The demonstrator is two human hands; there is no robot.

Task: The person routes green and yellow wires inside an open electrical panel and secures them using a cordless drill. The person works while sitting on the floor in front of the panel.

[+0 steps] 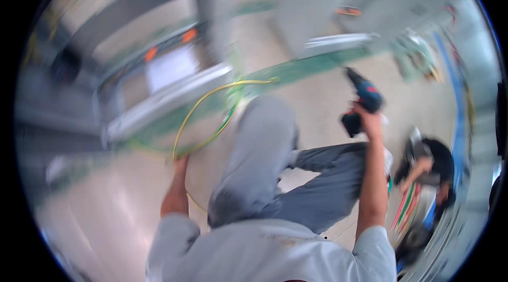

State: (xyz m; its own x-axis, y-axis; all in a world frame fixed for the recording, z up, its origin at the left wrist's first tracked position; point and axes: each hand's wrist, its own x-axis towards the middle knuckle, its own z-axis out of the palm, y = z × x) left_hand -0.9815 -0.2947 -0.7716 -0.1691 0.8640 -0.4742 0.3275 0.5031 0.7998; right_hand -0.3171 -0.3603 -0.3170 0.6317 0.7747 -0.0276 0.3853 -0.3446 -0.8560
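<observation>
My right hand point(371, 121) is wrapped round the grip of a dark cordless drill point(369, 94) with red marks. The drill is held up off the floor, to the right of my knees, and its nose points away from me. On the left, my left hand point(181, 163) is closed on a yellow-green cable point(199, 103). From this hand the cable arcs up and to the right, and its far end lies by a green strip on the floor. Blur hides the finger details of both hands.
A grey metal cabinet frame point(164, 94) with a white sheet point(172, 68) inside stands at the far left. Another grey cabinet point(317, 12) is ahead. A person point(436, 168) crouches at my right near red and green cables point(406, 205). Blue tape point(458, 123) runs along the right side.
</observation>
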